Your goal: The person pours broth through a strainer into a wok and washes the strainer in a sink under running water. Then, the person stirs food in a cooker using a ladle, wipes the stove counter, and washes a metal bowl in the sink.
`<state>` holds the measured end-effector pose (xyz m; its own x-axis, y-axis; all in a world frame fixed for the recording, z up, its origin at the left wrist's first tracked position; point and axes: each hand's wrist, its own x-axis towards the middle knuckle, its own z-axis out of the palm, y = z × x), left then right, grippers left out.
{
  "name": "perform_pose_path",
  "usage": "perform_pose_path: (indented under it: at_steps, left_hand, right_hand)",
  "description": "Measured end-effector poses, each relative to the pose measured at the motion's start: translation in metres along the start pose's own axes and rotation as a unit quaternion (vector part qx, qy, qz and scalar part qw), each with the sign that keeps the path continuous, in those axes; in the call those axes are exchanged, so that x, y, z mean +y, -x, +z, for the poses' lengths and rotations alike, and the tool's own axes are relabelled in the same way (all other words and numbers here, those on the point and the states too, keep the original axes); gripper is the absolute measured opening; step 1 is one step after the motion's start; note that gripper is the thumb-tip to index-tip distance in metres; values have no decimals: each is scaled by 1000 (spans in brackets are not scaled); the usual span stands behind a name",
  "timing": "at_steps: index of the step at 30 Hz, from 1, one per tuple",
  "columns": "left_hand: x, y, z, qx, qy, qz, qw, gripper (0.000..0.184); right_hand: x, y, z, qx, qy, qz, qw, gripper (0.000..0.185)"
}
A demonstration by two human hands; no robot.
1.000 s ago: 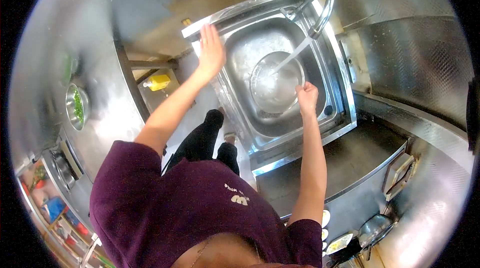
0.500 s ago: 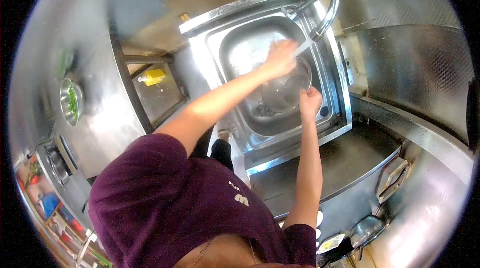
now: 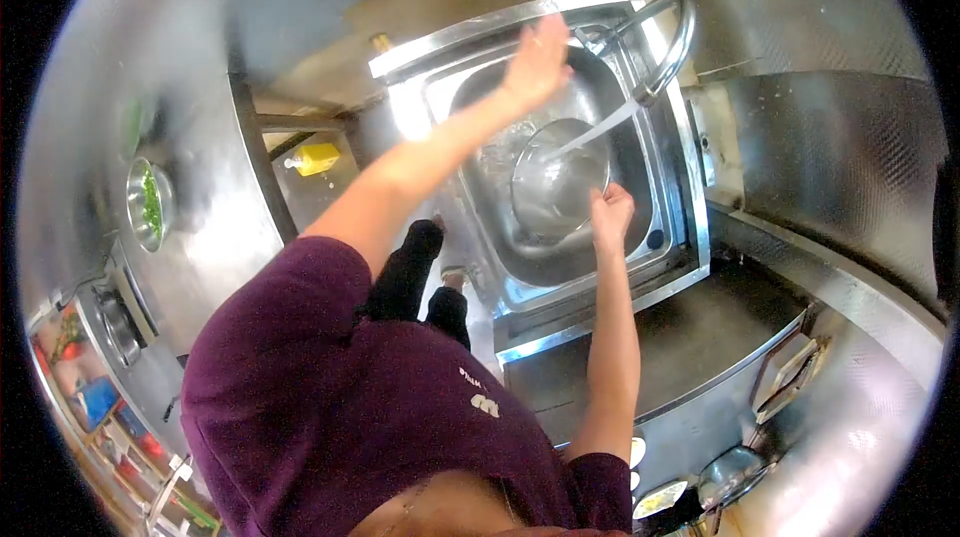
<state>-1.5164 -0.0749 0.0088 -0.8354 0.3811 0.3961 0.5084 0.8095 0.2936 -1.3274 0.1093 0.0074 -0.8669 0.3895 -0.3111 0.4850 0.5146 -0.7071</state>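
A steel sink lies in front of me with a round, shiny bowl in its basin. My right hand pinches the bowl's rim on the right side. A stream of water falls from the curved faucet into the bowl. My left hand is raised over the far side of the basin, left of the faucet's base. Its fingers are stretched out and slightly blurred, and it holds nothing.
To the left, a steel counter carries a metal bowl of chopped greens. A yellow bottle stands on a lower shelf. A dark steel surface adjoins the sink at right, with a pan further down.
My left hand has moved up and left, away from the water stream, uncovering the bowl. The bowl and my right hand have shifted slightly down and left in the view.
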Motion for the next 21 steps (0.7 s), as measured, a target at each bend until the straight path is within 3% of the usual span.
perform_pose_path:
  at_steps: [2,3,5,8,9,11,12,13,14,15,16,17,18,20,21]
  left_hand:
    - [45,34,20,-87,110,-65,988,54]
    - [64,49,19,-186,126,-122,967,39]
    - [91,76,32,-164,311,-208,913,20]
    - [101,65,39,-282,508,-406,705,13]
    - [99,64,45,-236,492,-350,762,13]
    - [78,54,50,-221,424,-217,851,16]
    - [68,43,44,-136,379,-207,892,21]
    - [55,28,47,-104,319,-262,905,32]
    - [37,11,66,26,308,-275,910,46]
    - [30,-12,45,-24,288,-351,891,54]
    - [25,-30,26,-47,362,-355,861,58]
    - [15,-39,44,-15,342,-309,887,54]
    - [21,-48,25,-42,333,-298,894,49]
    - [29,-48,7,-41,307,-177,934,45]
    - [32,-43,4,-48,308,-166,936,44]
  right_hand:
    - [-13,6,-9,11,-31,7,999,19]
    - [-20,10,-10,17,-51,12,998,18]
    - [-25,14,-9,29,-123,24,992,15]
    - [-8,14,-7,33,-170,34,984,16]
    - [-2,11,-5,33,-178,34,983,15]
    - [-10,13,-8,30,-67,32,997,12]
    - [-19,16,-8,28,-12,33,999,16]
    - [-21,14,-5,27,1,16,1000,18]
    - [-27,13,-4,20,34,7,999,18]
    - [-38,14,-6,15,69,-1,998,19]
    - [-48,16,-10,12,103,-5,995,19]
    - [-55,19,-13,23,136,-41,990,19]
    - [-62,23,-18,34,172,-75,982,19]
    - [-71,31,-27,46,212,-70,974,17]
    - [-71,34,-30,61,222,-76,970,17]
